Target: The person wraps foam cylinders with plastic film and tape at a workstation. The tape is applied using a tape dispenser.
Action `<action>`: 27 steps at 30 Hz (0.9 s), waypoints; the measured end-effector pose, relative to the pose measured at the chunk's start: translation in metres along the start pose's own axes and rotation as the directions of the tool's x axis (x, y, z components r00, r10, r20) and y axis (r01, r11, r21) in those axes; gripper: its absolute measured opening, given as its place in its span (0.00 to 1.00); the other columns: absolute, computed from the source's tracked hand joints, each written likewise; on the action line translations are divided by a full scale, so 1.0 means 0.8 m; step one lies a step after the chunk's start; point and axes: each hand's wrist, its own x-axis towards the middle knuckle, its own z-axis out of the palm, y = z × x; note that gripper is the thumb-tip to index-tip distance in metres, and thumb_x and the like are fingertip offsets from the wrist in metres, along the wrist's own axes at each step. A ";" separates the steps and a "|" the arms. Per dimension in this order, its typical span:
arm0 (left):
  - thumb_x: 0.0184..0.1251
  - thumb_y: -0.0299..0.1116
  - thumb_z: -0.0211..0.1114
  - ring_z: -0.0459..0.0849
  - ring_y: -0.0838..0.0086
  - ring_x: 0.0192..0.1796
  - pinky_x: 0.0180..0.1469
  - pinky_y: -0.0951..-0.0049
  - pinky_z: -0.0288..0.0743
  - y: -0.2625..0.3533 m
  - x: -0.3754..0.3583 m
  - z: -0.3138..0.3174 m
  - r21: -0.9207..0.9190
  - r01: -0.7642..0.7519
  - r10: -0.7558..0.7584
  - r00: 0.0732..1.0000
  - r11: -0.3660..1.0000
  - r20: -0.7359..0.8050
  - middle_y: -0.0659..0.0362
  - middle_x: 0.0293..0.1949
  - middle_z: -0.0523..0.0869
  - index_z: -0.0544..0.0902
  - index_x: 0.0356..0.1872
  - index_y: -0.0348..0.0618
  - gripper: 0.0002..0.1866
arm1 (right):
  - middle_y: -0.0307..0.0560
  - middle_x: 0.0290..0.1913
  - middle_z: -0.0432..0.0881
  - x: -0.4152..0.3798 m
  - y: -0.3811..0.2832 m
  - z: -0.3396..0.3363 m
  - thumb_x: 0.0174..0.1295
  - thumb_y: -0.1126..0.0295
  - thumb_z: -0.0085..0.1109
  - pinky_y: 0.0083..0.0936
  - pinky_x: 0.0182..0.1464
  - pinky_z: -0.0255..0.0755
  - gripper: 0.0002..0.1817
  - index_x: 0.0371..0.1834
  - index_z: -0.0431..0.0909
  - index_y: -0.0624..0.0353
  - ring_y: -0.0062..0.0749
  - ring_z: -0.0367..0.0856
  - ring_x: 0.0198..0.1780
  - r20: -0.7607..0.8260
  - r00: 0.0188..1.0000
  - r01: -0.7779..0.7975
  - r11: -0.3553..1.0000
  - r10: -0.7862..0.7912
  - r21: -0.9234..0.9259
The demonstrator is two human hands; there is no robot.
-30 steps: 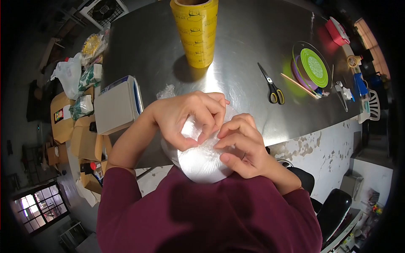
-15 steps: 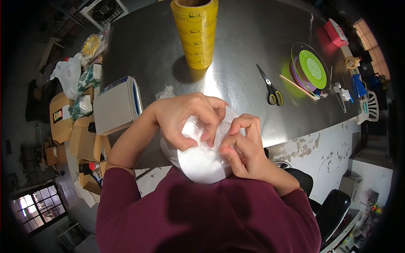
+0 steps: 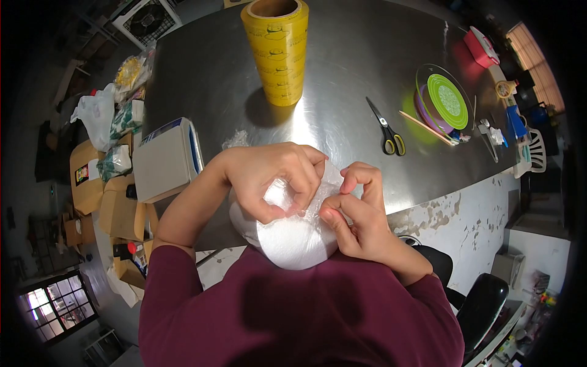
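A round white foam-like piece rests against my front at the table's near edge. Clear plastic film is bunched and creased across its top. My left hand bends over the piece from the left, thumb and fingertips pinched together on the film. From the right, my right hand pinches another gathered part of the same film, its fingers curled. Both hands hide much of the piece's upper side. Beyond them a tall roll of yellow cling film stands upright on the table.
On the metal table lie scissors, wooden sticks and a green-and-purple disc. A pale box stands left, beside cardboard boxes. Crumpled film lies past my left hand. A black chair is at right.
My left thumb and fingertips have come closer together on the film. A raised fold of film now shows between my hands. The view has shifted slightly.
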 end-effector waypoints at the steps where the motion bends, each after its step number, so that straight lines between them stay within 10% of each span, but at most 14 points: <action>1: 0.31 0.34 0.64 0.76 0.66 0.33 0.63 0.52 0.57 0.000 0.001 0.000 -0.001 0.002 -0.002 1.000 1.000 0.001 0.68 0.23 0.83 0.79 0.15 0.50 0.05 | 0.49 0.42 0.65 0.000 0.000 0.000 0.50 0.76 0.64 0.34 0.53 0.60 0.04 0.28 0.78 0.59 0.43 0.64 0.48 0.005 1.000 -0.006 1.000 0.006 0.005; 10: 0.28 0.32 0.63 0.75 0.68 0.32 0.61 0.59 0.61 0.003 0.004 0.000 -0.006 0.035 -0.035 0.999 0.999 -0.022 0.67 0.22 0.83 0.77 0.14 0.50 0.06 | 0.50 0.43 0.63 0.007 0.007 -0.007 0.50 0.76 0.63 0.30 0.53 0.60 0.03 0.28 0.80 0.60 0.39 0.63 0.51 0.047 0.997 -0.066 0.989 0.060 0.132; 13: 0.25 0.30 0.62 0.74 0.70 0.33 0.39 0.74 0.67 0.004 0.006 -0.001 0.006 0.011 -0.011 1.000 1.000 -0.025 0.66 0.20 0.80 0.77 0.13 0.46 0.06 | 0.49 0.44 0.63 0.010 0.007 -0.007 0.49 0.76 0.63 0.28 0.53 0.59 0.02 0.27 0.81 0.59 0.37 0.62 0.51 0.065 0.993 -0.112 0.977 0.102 0.183; 27: 0.26 0.30 0.63 0.75 0.68 0.34 0.49 0.67 0.64 0.002 0.003 0.000 -0.036 0.027 -0.029 0.999 0.999 -0.039 0.67 0.22 0.85 0.76 0.13 0.50 0.06 | 0.46 0.45 0.67 0.019 -0.001 -0.018 0.50 0.73 0.64 0.28 0.54 0.61 0.05 0.30 0.82 0.58 0.36 0.65 0.50 0.188 0.968 -0.206 0.951 0.165 0.229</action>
